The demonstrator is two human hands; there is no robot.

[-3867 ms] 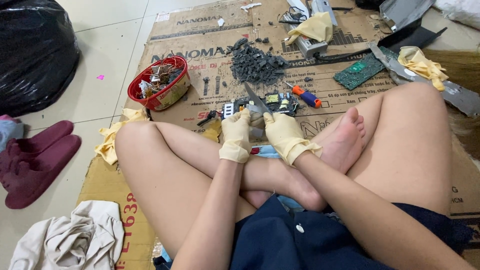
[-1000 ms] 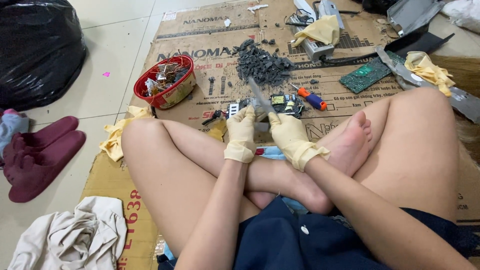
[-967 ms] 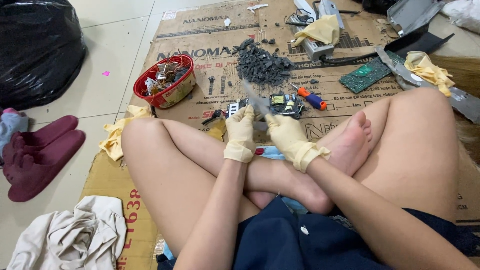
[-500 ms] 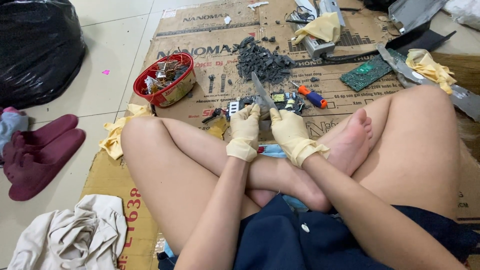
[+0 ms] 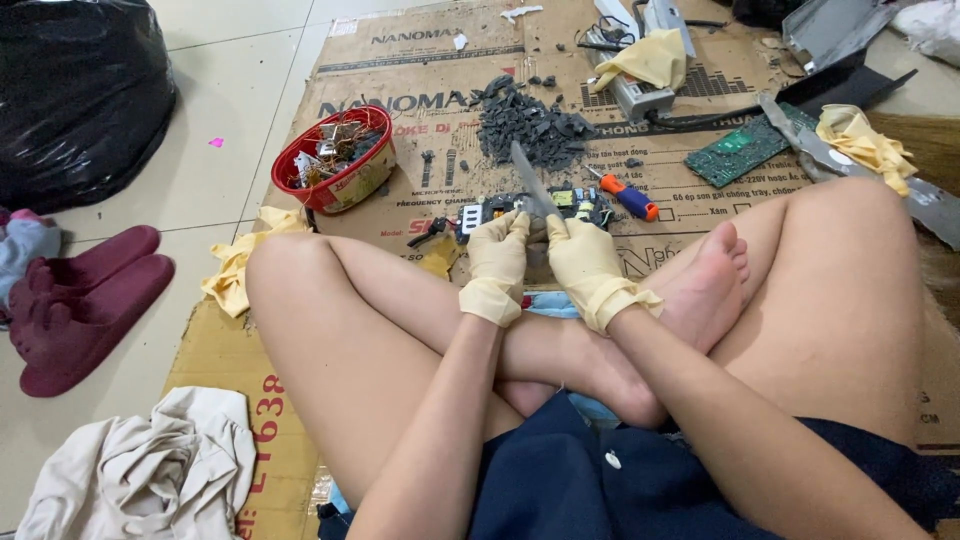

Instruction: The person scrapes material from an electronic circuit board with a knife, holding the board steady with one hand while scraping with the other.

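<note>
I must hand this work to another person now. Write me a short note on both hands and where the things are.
Left hand, gloved, steadies the circuit board on the cardboard.
Right hand, gloved, grips a knife, blade up over the board.
Done: a pile of dark removed parts behind it; red bowl holds scrap.
Left: this board still carries components; a green board waits at right.

Flattened brown cardboard box with dark printed lettering lies under my work area; a second tan cardboard sheet, printed in red, lies beneath my left knee. No screens or signs visible.
</note>
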